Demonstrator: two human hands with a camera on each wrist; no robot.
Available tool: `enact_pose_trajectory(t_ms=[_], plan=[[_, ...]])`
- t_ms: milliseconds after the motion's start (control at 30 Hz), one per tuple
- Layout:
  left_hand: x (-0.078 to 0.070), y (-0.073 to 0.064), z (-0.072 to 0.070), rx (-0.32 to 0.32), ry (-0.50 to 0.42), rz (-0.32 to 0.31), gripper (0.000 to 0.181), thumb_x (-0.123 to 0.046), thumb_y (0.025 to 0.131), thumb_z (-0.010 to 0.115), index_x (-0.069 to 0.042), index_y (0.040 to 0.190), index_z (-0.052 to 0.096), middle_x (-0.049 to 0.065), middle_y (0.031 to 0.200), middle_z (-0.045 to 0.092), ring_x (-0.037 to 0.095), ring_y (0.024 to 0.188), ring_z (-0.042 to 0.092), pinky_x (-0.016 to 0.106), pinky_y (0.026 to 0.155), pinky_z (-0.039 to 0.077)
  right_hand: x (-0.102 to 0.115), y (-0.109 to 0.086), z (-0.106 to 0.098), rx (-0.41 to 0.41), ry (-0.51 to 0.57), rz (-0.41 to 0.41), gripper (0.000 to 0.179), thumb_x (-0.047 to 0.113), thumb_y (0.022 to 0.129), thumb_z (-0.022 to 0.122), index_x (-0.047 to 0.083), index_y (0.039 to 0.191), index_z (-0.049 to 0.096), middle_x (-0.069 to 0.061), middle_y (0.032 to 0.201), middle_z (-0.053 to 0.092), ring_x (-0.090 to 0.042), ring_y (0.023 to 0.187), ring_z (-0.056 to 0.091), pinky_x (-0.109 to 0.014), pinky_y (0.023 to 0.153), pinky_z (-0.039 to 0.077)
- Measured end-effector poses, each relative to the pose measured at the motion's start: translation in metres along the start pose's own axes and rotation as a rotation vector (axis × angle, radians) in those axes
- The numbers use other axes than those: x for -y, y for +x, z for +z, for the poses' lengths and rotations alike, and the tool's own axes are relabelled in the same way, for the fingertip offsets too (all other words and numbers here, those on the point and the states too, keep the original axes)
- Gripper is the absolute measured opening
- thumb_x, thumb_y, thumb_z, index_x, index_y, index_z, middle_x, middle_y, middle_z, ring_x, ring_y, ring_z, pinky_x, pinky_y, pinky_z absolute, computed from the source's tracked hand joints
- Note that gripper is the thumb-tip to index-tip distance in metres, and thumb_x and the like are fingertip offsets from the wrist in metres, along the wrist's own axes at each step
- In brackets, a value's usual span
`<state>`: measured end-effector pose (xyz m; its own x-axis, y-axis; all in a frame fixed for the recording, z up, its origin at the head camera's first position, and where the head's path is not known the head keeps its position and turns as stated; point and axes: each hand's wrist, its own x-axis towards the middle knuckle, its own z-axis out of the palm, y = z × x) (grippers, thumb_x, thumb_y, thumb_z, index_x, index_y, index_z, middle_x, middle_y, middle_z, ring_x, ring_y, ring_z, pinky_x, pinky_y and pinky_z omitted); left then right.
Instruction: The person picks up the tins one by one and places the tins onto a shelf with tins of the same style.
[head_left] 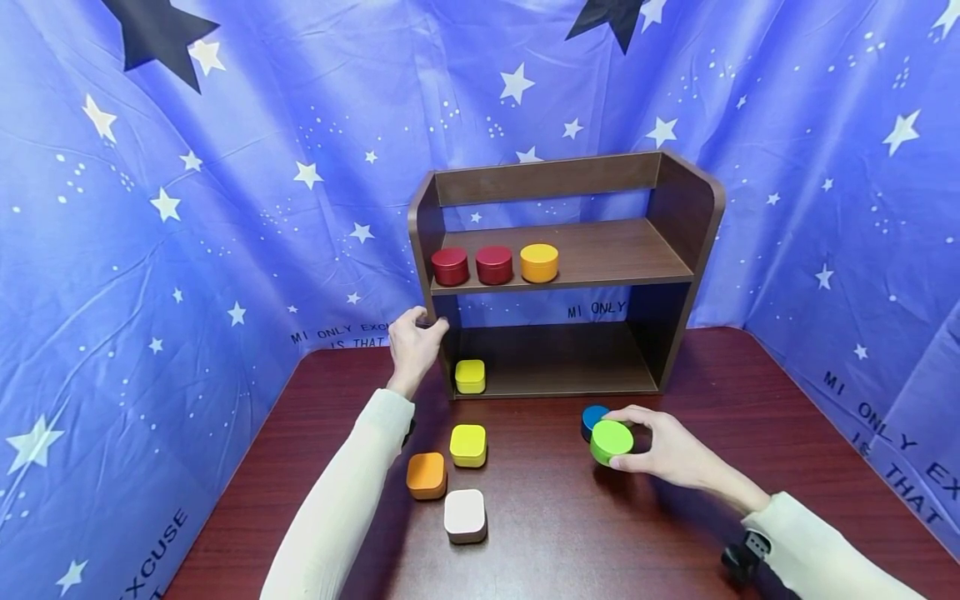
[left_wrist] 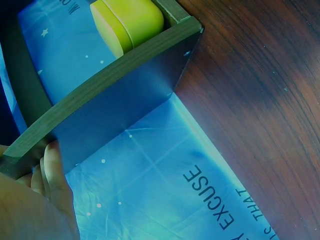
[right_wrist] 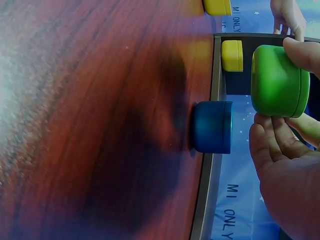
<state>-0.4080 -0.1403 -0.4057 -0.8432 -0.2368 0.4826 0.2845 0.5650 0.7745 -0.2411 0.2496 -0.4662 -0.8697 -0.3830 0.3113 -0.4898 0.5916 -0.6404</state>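
Between thumb and fingers my right hand holds a round green tin above the table. A round blue tin stands on the table just behind it, partly covered by the green one in the head view. My left hand grips the front edge of the left side panel of a brown two-tier shelf. Its fingers lie along the panel's outer face. Inside that panel, on the lower tier, sits a square yellow tin.
Two red tins and a yellow-orange tin stand in a row on the upper tier. Left of centre on the table are another yellow tin, an orange tin and a white tin. Starry blue cloth hangs around.
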Motion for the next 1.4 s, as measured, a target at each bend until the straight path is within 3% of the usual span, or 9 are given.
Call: enact_pose_trajectory(t_ms=[633, 1033, 1233, 1400], plan=[[0.001, 0.001, 0.0, -0.001, -0.014, 0.006, 0.019, -0.025, 0.087, 0.078, -0.007, 0.089, 0.076, 0.016, 0.091, 0.08, 0.036, 0.092, 0.072, 0.041, 0.078, 0.05, 0.009, 0.013, -0.015, -0.045, -0.054, -0.041, 0.051, 0.027, 0.083, 0.094, 0.017, 0.128, 0.075, 0.008, 0.112, 0.077, 0.002, 0.103, 0.061, -0.03, 0.092, 0.053], [0.002, -0.002, 0.001, -0.01, -0.003, -0.001, 0.021, -0.026, 0.086, 0.079, -0.006, 0.092, 0.076, 0.017, 0.096, 0.08, 0.037, 0.094, 0.072, 0.046, 0.08, 0.052, 0.015, 0.021, -0.022, -0.068, -0.055, -0.055, 0.05, 0.023, 0.083, 0.094, 0.015, 0.129, 0.074, 0.006, 0.113, 0.077, 0.002, 0.104, 0.061, -0.021, 0.095, 0.049], [0.002, -0.002, 0.001, -0.011, 0.007, -0.003, 0.022, -0.027, 0.085, 0.078, -0.006, 0.092, 0.076, 0.016, 0.097, 0.081, 0.037, 0.096, 0.073, 0.047, 0.081, 0.053, 0.022, 0.028, -0.031, -0.054, -0.08, -0.035, 0.05, 0.025, 0.086, 0.092, 0.016, 0.131, 0.074, 0.006, 0.116, 0.076, 0.001, 0.105, 0.06, -0.029, 0.095, 0.052], [0.001, -0.001, 0.0, -0.006, 0.002, -0.006, 0.021, -0.026, 0.087, 0.079, -0.007, 0.093, 0.076, 0.016, 0.097, 0.081, 0.036, 0.096, 0.073, 0.047, 0.08, 0.053, 0.028, 0.035, -0.038, -0.059, -0.06, -0.044, 0.049, 0.022, 0.086, 0.091, 0.014, 0.131, 0.073, 0.004, 0.115, 0.076, 0.002, 0.104, 0.062, -0.023, 0.093, 0.053]])
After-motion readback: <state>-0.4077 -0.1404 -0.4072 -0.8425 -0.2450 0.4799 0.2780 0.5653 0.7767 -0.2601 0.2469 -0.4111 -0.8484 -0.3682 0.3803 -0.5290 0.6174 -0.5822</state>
